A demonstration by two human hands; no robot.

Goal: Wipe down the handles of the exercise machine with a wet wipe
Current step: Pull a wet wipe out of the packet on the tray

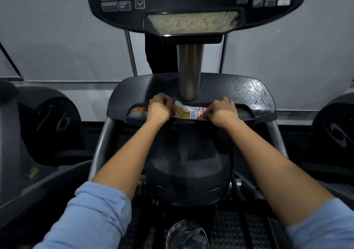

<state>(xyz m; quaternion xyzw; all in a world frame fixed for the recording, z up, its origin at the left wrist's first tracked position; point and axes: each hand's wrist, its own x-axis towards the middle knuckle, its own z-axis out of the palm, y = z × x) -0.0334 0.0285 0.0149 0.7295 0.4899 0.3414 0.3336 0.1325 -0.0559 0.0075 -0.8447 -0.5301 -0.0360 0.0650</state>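
Two hands grip a pack of wet wipes on the exercise machine's shelf.

Left hand [158,108] and right hand [220,112] each curl their fingers round one end of the pink, cartoon-printed wet wipe pack [188,112], which lies flat on the black shelf [254,103] just near of the silver post [188,70]. A white flap [179,104] stands out from the pack's top beside the left hand. Light blue sleeves [95,216] are pushed up both forearms. Far above sits the console [191,1], its buttons blurred. Grey handle bars [102,143] slope down at left and right, well apart from the hands.
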